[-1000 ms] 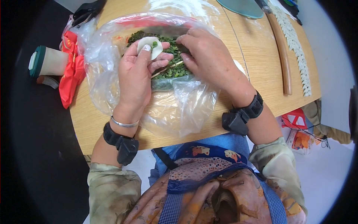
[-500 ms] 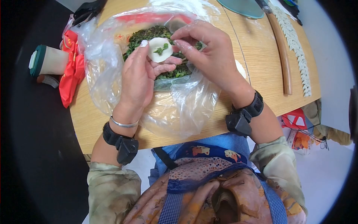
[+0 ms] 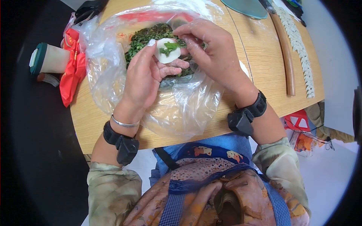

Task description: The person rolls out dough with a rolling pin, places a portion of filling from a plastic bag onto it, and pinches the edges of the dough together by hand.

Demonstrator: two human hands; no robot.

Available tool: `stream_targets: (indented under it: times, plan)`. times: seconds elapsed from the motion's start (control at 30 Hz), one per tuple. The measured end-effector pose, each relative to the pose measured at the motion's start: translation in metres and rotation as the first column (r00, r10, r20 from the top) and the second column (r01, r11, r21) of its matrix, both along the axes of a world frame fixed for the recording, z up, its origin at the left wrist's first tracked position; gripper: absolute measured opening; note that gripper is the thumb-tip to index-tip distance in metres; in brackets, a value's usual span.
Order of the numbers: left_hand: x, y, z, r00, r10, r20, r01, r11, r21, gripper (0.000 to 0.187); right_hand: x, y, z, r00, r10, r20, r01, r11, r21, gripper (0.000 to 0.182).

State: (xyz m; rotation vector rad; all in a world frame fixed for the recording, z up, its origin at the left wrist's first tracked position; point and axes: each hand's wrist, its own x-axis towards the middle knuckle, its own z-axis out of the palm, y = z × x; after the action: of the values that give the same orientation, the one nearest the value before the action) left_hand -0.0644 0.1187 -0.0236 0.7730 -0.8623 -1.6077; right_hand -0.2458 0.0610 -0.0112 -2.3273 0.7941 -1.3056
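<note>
A round white dough wrapper (image 3: 163, 57) lies on the fingers of my left hand (image 3: 145, 73), its edge under the thumb. Chopped green leaves (image 3: 170, 46) sit on the wrapper. Just to the right, my right hand (image 3: 211, 49) has its thumb and fingertips drawn together beside the wrapper; whether anything is between them cannot be made out. Both hands are dusted with white powder. Beneath and behind them, a mass of dark green chopped filling (image 3: 145, 37) rests in a clear plastic bag (image 3: 107, 71) spread on the wooden table (image 3: 260, 71).
A brown wooden rod (image 3: 285, 56) and a long row of white overlapping pieces (image 3: 298, 49) lie at the right. A glassy green disc (image 3: 247, 6) is at the back. A cup with green lid (image 3: 52, 60) and a red bag (image 3: 73, 71) stand left.
More green leaves lie on the wrapper than before. My left hand has shifted slightly right and up with the wrapper. My right fingertips have closed in a little.
</note>
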Motion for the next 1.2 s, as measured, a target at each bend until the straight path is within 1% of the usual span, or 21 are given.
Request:
stream_targets:
  times: [0.03,0.07,0.1,0.13,0.2,0.23,0.3,0.43,0.53,0.63,0.7,0.73,0.8,0.83,0.9,0.93,1.0,1.03,1.1,1.2]
  plan:
    - [0.0,0.0,0.001,1.0,0.007,0.011,-0.007,1.0,-0.011,0.044,-0.002,-0.001,-0.001,1.0,0.001,0.0,-0.001,1.0,0.0,0.021]
    - [0.0,0.0,0.0,1.0,0.007,0.011,-0.007,1.0,-0.011,0.044,-0.004,-0.002,-0.001,0.997,-0.038,-0.065,0.04,0.999,0.032,0.019]
    - [0.001,0.0,0.0,0.999,0.05,0.013,-0.05,0.999,-0.003,0.043,-0.005,-0.004,-0.003,0.989,-0.075,-0.131,0.083,0.995,0.06,0.018]
    - [0.002,0.0,-0.001,0.996,0.093,0.015,-0.093,0.996,0.004,0.043,-0.005,-0.005,-0.005,0.989,-0.075,-0.131,0.084,0.995,0.061,0.018]
    - [0.003,-0.002,-0.002,0.994,0.105,-0.014,-0.105,0.995,0.007,0.042,-0.004,-0.006,-0.008,0.947,-0.141,-0.289,0.15,0.989,0.008,0.008]
    - [0.003,-0.002,-0.002,0.992,0.117,-0.042,-0.117,0.993,0.009,0.042,-0.004,-0.005,-0.009,0.947,-0.141,-0.289,0.15,0.989,0.008,0.008]
    - [0.004,-0.002,-0.003,0.992,0.117,-0.05,-0.117,0.993,0.008,0.041,-0.004,-0.002,-0.01,0.931,-0.118,-0.347,0.114,0.993,-0.034,0.007]
    - [0.004,-0.001,-0.003,0.993,0.113,-0.04,-0.113,0.994,-0.003,0.041,-0.001,-0.001,-0.011,0.925,-0.133,-0.355,0.139,0.99,-0.01,0.006]
    - [0.003,-0.002,-0.004,0.993,0.114,-0.03,-0.115,0.993,-0.001,0.041,-0.001,-0.001,-0.011,0.932,-0.139,-0.334,0.141,0.99,-0.017,0.005]
    - [0.003,-0.001,-0.003,0.992,0.125,-0.02,-0.125,0.992,0.009,0.041,-0.002,-0.003,-0.01,0.944,-0.136,-0.301,0.151,0.988,0.029,0.006]
    - [0.003,-0.001,-0.004,0.993,0.115,-0.027,-0.115,0.993,0.004,0.041,-0.001,-0.003,-0.009,0.968,-0.147,-0.204,0.162,0.985,0.06,0.006]
    - [0.003,-0.002,-0.004,0.994,0.105,-0.033,-0.105,0.994,0.0,0.041,0.0,-0.003,-0.008,0.968,-0.145,-0.204,0.161,0.985,0.06,0.006]
    - [0.004,-0.002,-0.004,0.994,0.105,-0.03,-0.105,0.994,0.003,0.042,0.001,-0.001,-0.005,0.986,-0.127,-0.109,0.146,0.971,0.192,0.009]
    - [0.003,-0.002,-0.004,0.994,0.104,-0.027,-0.104,0.995,0.006,0.042,0.001,0.0,-0.002,0.986,-0.126,-0.11,0.146,0.971,0.191,0.009]
    - [0.002,-0.002,-0.004,0.996,0.094,-0.009,-0.094,0.996,0.004,0.043,0.001,0.004,0.004,0.997,-0.067,0.043,0.049,0.944,0.327,0.012]
    - [0.002,-0.002,-0.004,0.997,0.083,0.008,-0.083,0.997,0.002,0.043,0.002,0.004,0.004,0.997,-0.066,0.043,0.048,0.944,0.327,0.012]
    - [0.001,-0.001,-0.003,0.998,0.055,0.022,-0.055,0.998,0.002,0.044,0.003,0.003,0.002,0.993,-0.001,0.115,-0.017,0.988,0.153,0.013]
    - [0.001,-0.001,-0.002,0.999,0.026,0.036,-0.026,1.0,0.002,0.045,0.005,0.003,0.0,0.993,-0.001,0.115,-0.017,0.988,0.153,0.013]
    - [-0.001,0.001,-0.002,0.998,0.028,0.051,-0.028,1.0,-0.002,0.045,0.007,0.002,-0.002,0.993,0.048,0.107,-0.053,0.997,0.048,0.014]
    - [-0.002,0.002,-0.002,0.998,0.026,0.051,-0.025,1.0,-0.006,0.045,0.007,0.002,-0.003,0.996,0.056,0.068,-0.055,0.998,-0.005,0.014]
